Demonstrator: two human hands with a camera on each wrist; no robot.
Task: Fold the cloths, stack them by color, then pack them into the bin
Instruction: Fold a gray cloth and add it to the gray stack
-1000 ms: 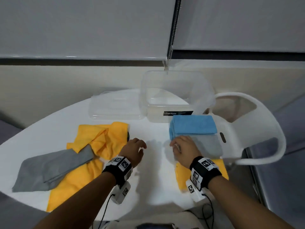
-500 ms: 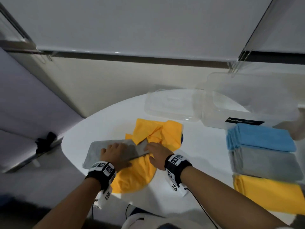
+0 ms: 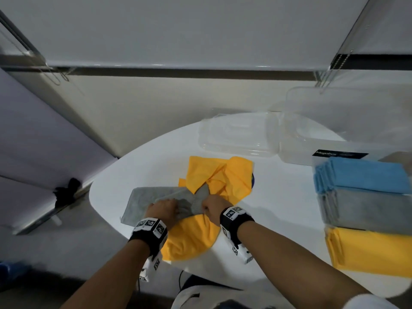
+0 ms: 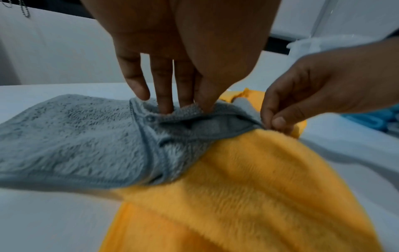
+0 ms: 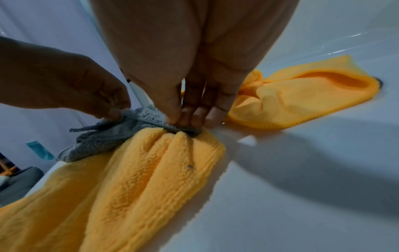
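A loose grey cloth (image 3: 153, 200) (image 4: 71, 139) lies at the table's left, its right end over a crumpled yellow cloth (image 3: 216, 181) (image 4: 248, 187) (image 5: 129, 179). My left hand (image 3: 163, 208) (image 4: 183, 102) pinches the grey cloth's bunched edge. My right hand (image 3: 211, 208) (image 5: 185, 119) pinches the same edge a little to the right, also seen as the right hand (image 4: 276, 124) in the left wrist view. At the right stand folded stacks: blue (image 3: 363, 175), grey (image 3: 367, 210), yellow (image 3: 370, 250). The clear bin (image 3: 338, 130) stands behind them.
The bin's clear lid (image 3: 238, 134) lies flat left of the bin. The white round table's (image 3: 278, 197) edge curves close to the grey cloth on the left. A dark object (image 3: 66, 192) lies on the floor beyond it.
Both hands left the folded stacks and moved left to the loose grey cloth. They now pinch its right edge, bunching it upward over the yellow cloth. The head view swung left.
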